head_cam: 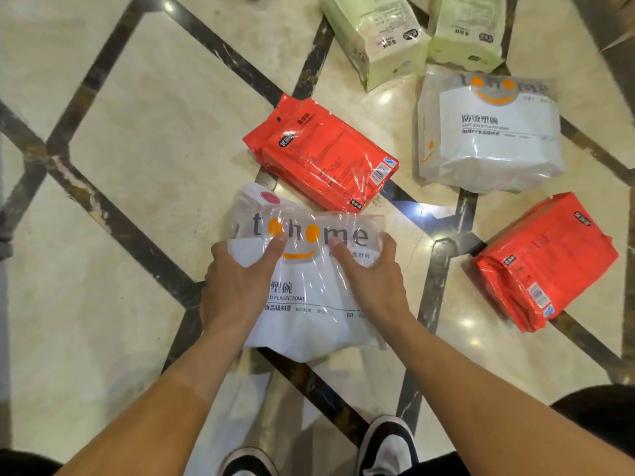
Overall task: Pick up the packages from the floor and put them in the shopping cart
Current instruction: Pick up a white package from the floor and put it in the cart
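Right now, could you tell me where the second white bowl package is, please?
In the head view it lies on the floor at upper right, below the two pale green packages and between the two red packages.

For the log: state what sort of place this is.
Probably a shop or mall floor, though no shelves show: polished marble floor with dark inlay strips, and sealed retail packs lying about, such as a red pack and a bowl pack.
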